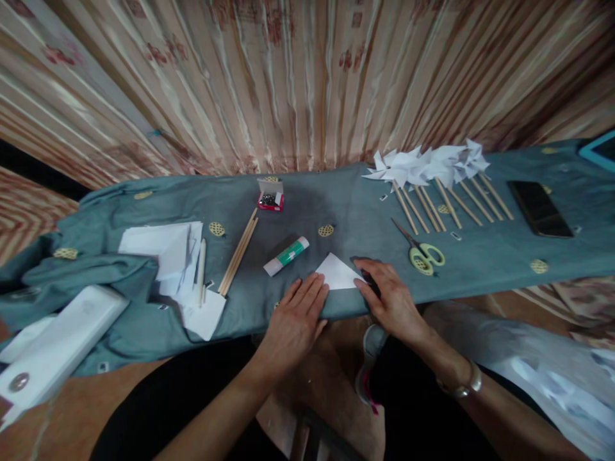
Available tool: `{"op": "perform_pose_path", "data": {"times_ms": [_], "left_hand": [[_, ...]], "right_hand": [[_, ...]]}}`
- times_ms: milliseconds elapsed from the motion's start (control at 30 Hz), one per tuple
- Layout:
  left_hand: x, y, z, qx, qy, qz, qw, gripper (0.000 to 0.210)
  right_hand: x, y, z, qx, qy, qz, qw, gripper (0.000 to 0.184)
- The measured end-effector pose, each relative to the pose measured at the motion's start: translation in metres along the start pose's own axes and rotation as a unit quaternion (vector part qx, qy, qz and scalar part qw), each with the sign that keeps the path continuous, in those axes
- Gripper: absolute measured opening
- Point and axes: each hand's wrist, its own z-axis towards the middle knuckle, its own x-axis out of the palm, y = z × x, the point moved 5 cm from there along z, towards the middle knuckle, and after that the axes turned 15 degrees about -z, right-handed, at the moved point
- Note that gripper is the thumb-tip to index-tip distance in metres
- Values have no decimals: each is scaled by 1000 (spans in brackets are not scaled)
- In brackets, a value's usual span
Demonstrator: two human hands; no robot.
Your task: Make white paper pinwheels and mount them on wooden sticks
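Note:
A white sheet folded into a triangle [340,272] lies flat near the front edge of the cloth-covered table. Stretched fingers of my left hand [295,320] rest on its left corner. My right hand [391,298] is at the right corner, thumb on the paper and forefinger apart from it. Between that thumb and forefinger is a dark patch; I cannot tell if it is shadow or an object. Left of the paper lies a glue stick [287,256] with a green label. Yellow-green handled scissors [423,251] lie right of my right hand, blades partly apart.
Several white paper pinwheels [432,165] on sticks lie at the back right, near a dark phone [539,208]. Further left are loose sticks [239,253], a small red box of metal bits [271,197], white papers [166,246] and a white device [65,349]. A curtain [307,83] hangs behind.

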Motion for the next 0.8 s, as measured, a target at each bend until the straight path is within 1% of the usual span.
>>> {"op": "perform_pose_path", "data": {"times_ms": [133,467,533,700,800], "left_hand": [[-7,5,-10,-6,-18,11,1000,50],[-22,14,-26,-16,-47,8,999,43],[-24,15,-28,-14,-57,3,998,42],[-28,13,-25,-8,-94,-13,995,35],[-30,13,-19,-22,-108,-39,993,38]], "right_hand": [[-3,-4,-2,-4,-7,2,1000,33],[-1,-13,-7,-12,8,18,1000,37],[-2,-15,-6,4,13,36,999,36],[-6,-20,0,85,23,99,991,34],[-4,-13,6,77,27,109,991,33]]}}
